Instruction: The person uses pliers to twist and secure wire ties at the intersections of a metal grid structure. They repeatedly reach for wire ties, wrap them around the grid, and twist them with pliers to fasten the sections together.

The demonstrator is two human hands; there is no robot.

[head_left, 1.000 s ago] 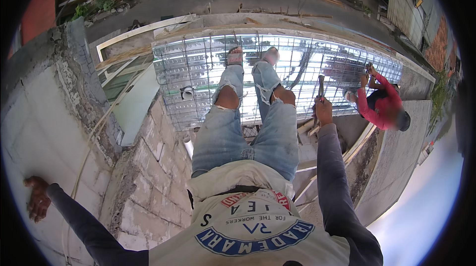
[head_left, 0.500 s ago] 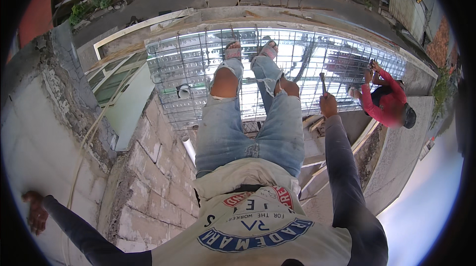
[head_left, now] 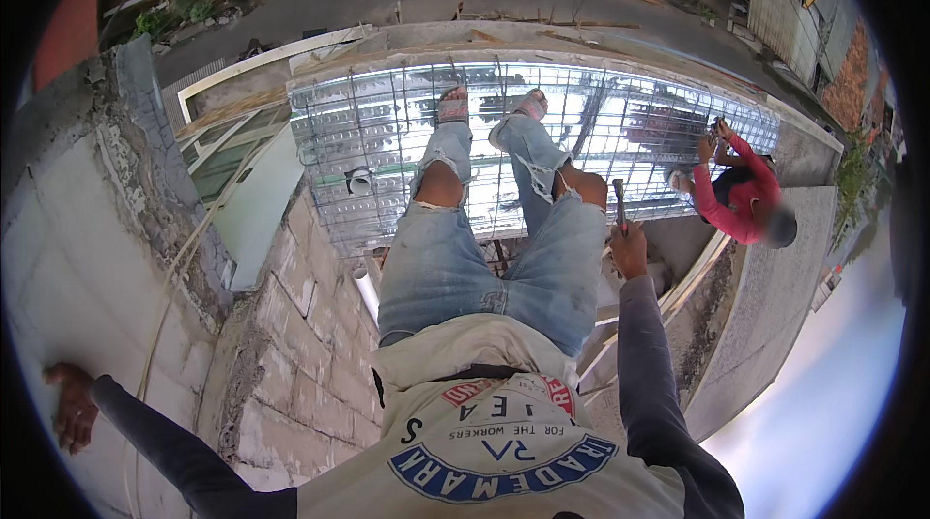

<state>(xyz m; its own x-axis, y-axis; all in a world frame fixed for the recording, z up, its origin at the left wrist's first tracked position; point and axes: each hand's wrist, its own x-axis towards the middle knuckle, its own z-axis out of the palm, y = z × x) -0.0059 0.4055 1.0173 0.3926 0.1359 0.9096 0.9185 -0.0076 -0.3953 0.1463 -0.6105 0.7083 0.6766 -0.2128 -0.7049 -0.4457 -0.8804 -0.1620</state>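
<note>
My left hand (head_left: 73,407) is stretched out to the far left with its fingers spread, against the pale plastered wall (head_left: 92,258). My right hand (head_left: 629,250) is closed round a slim metal hand tool (head_left: 619,201) with a reddish grip. Its narrow head points away from me; whether it is pincers or a hammer I cannot tell. Beyond it lies a steel rebar mesh (head_left: 387,127) over shiny metal decking (head_left: 572,137). My sandalled feet stand on this mesh.
At the right, a person in a red top (head_left: 741,195) crouches over the mesh, hands together. A block wall (head_left: 300,345) drops beside my legs, near a white pipe (head_left: 366,293). Timber (head_left: 693,279) borders a gap at right. A road (head_left: 426,1) runs beyond the far edge.
My right hand and the tool have moved closer to me and slightly left. My left hand stays against the wall. My view has shifted a little.
</note>
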